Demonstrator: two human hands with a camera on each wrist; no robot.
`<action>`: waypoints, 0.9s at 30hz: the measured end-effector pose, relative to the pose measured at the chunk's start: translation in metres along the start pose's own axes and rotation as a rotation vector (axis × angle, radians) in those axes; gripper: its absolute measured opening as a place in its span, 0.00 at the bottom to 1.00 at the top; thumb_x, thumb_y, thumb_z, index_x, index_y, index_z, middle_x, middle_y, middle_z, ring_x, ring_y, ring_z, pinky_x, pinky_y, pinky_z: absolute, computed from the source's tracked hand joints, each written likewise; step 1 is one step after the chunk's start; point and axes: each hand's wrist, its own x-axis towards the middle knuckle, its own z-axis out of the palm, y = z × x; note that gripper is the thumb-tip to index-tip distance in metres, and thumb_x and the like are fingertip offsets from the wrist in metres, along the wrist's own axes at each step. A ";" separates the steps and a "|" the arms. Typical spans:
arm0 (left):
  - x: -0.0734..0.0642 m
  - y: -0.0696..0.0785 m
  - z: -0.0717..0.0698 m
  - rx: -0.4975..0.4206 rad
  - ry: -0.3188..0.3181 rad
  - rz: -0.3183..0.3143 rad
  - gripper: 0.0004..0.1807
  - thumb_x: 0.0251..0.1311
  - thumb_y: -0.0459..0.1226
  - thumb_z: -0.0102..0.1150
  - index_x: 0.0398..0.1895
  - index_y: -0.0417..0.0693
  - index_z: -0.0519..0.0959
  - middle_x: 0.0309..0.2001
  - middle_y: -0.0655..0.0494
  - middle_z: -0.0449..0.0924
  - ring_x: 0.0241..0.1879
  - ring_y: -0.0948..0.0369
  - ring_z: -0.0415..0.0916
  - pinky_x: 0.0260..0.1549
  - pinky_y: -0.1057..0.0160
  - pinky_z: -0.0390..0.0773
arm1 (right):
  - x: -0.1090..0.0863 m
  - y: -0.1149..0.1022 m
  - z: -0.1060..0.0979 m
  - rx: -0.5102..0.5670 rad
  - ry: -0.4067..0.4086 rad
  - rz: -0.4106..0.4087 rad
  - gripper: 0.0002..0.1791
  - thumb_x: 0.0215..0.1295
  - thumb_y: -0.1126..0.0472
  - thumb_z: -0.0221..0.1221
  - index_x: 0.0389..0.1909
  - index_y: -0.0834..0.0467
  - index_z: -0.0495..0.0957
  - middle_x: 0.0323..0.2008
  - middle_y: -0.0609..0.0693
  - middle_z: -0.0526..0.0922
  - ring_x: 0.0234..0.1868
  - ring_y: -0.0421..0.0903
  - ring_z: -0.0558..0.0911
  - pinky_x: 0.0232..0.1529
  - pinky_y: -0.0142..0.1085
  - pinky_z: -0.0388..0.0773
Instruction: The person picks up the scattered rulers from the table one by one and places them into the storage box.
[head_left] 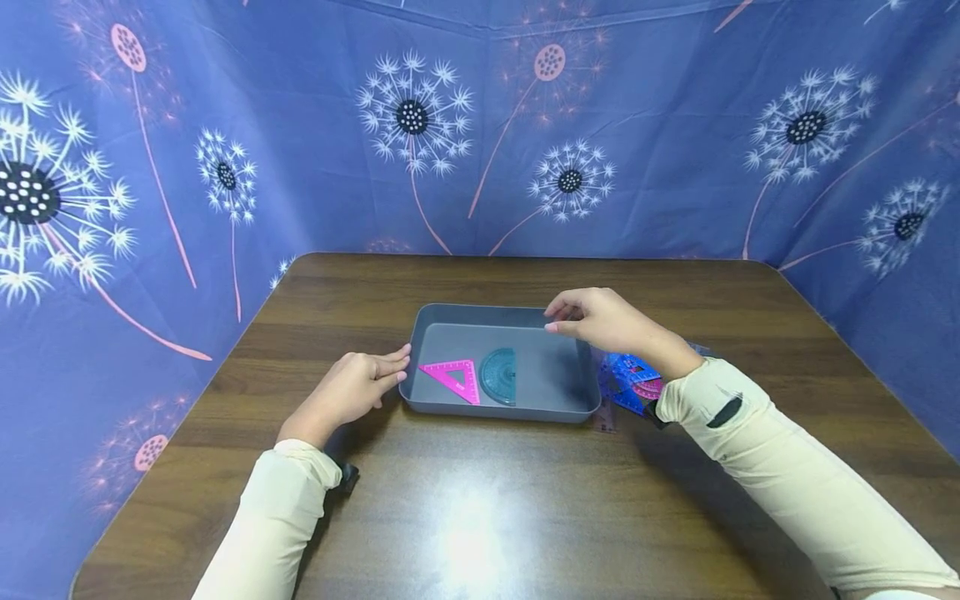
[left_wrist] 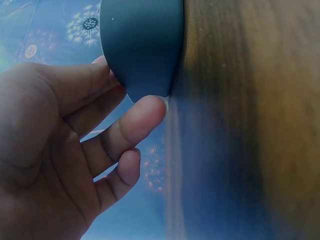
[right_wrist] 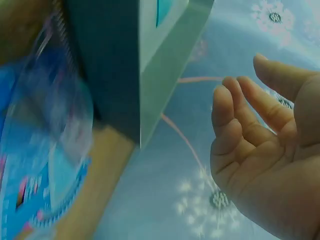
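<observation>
Grey tray (head_left: 551,367) sits mid-table on my feed, the pink set square (head_left: 471,384) lying in its left part and the teal protractor (head_left: 492,377) just beside it, near the middle. The person's left hand (head_left: 351,387) has its fingers loosely extended against the tray's left end, touching rather than gripping, as far as I can tell; the right hand (head_left: 606,320) hangs over the back right, thumb and fingertips apart, holding nothing. My worry is that a push from the left could slide the tray into the blue drawing tools (head_left: 624,385) beside its right end, or that the right sleeve (head_left: 780,450) might snag them. I judge the brown wood-grain table (head_left: 375,517) slick (glare shows near the front), so little would resist a slip. Behind and at both sides hangs blue cloth (head_left: 315,100) printed with white and pink dandelions
</observation>
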 end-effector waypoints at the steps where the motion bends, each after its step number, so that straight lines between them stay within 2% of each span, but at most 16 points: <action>1: 0.000 0.000 0.001 0.001 0.001 0.002 0.20 0.70 0.39 0.59 0.62 0.44 0.78 0.67 0.56 0.71 0.14 0.63 0.76 0.21 0.65 0.74 | -0.005 0.002 -0.004 -0.006 -0.001 0.010 0.13 0.69 0.54 0.63 0.50 0.54 0.82 0.41 0.49 0.85 0.40 0.45 0.82 0.39 0.42 0.78; 5: -0.001 0.000 0.002 -0.003 -0.002 0.001 0.20 0.69 0.39 0.59 0.62 0.44 0.78 0.67 0.54 0.70 0.14 0.63 0.76 0.21 0.65 0.73 | -0.026 0.012 -0.016 0.032 0.002 0.051 0.15 0.69 0.52 0.63 0.51 0.54 0.82 0.42 0.49 0.85 0.42 0.46 0.82 0.44 0.44 0.78; 12: -0.001 0.001 -0.002 -0.006 -0.013 -0.001 0.20 0.69 0.38 0.59 0.62 0.43 0.77 0.68 0.53 0.70 0.14 0.62 0.76 0.21 0.64 0.72 | -0.067 0.035 -0.030 0.076 0.046 0.090 0.19 0.69 0.46 0.61 0.53 0.53 0.81 0.42 0.50 0.84 0.40 0.48 0.80 0.39 0.41 0.76; 20: -0.003 -0.002 -0.001 -0.009 -0.003 -0.004 0.20 0.69 0.38 0.59 0.62 0.43 0.78 0.67 0.53 0.71 0.14 0.62 0.75 0.21 0.63 0.70 | -0.093 0.056 -0.029 0.052 0.129 0.128 0.19 0.67 0.49 0.64 0.52 0.55 0.81 0.41 0.51 0.85 0.43 0.48 0.81 0.40 0.38 0.77; 27: 0.000 0.000 0.003 -0.023 -0.011 -0.009 0.20 0.69 0.39 0.59 0.62 0.44 0.78 0.68 0.53 0.70 0.14 0.61 0.75 0.21 0.62 0.69 | -0.110 0.073 -0.019 0.011 0.133 0.162 0.23 0.67 0.48 0.64 0.55 0.58 0.80 0.47 0.54 0.85 0.46 0.51 0.80 0.43 0.44 0.77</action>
